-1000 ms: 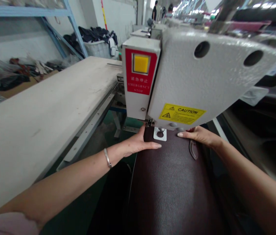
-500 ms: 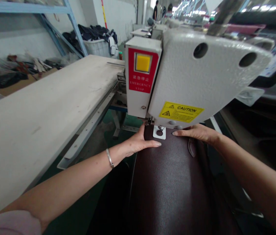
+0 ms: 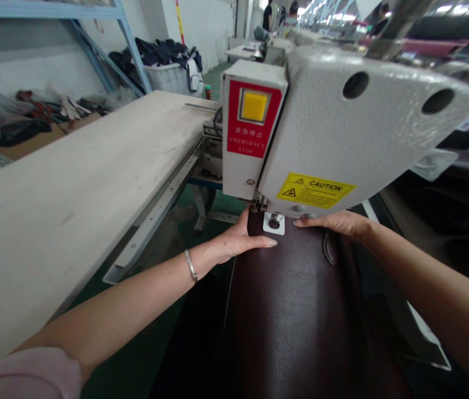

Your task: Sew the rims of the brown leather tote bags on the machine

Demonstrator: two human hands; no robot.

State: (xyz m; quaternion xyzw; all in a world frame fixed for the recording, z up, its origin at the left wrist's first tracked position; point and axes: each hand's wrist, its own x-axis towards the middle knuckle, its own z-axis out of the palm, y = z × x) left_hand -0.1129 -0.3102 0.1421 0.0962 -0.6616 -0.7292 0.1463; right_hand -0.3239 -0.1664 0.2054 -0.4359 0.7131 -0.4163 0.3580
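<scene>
left hand (image 3: 243, 239), right hand (image 3: 334, 224) open flat on dark leather (image 3: 296, 321), far end hidden under sewing machine (image 3: 342, 127).

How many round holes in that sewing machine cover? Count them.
2. Both in the white cover, near its top: one beside the emergency stop box, one farther right. Others may be hidden.

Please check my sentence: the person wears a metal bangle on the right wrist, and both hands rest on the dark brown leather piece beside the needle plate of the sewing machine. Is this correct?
Not quite: the metal bangle is on the left wrist, not the right, as the head view shows. The rest stands: the left hand and right hand rest on the dark brown leather piece beside the needle plate of the sewing machine.
</scene>
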